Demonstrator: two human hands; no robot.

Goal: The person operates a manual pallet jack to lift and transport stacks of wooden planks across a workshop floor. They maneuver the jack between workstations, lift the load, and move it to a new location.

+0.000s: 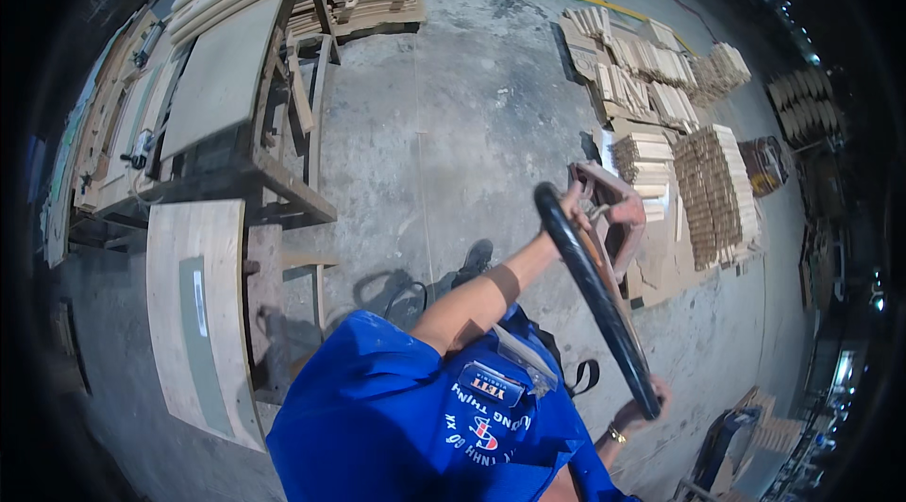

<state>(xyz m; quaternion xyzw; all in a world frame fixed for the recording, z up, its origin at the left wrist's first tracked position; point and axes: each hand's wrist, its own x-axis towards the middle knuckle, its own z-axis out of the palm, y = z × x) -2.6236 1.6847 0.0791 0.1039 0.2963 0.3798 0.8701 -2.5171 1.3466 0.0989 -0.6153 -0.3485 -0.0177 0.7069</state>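
Black loop handle (595,294) of the pallet jack sits at 4 o'clock. Left hand (573,203) is wrapped around its top, right hand (640,408) closed on its lower end. Handle best kept level, pulled steadily, wood stacks (717,195) at 3 o'clock avoided.

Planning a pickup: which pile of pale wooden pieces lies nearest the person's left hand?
The low pile of pale wooden slats just beyond the left hand, which grips the black curved handle; the other piles lie farther off.
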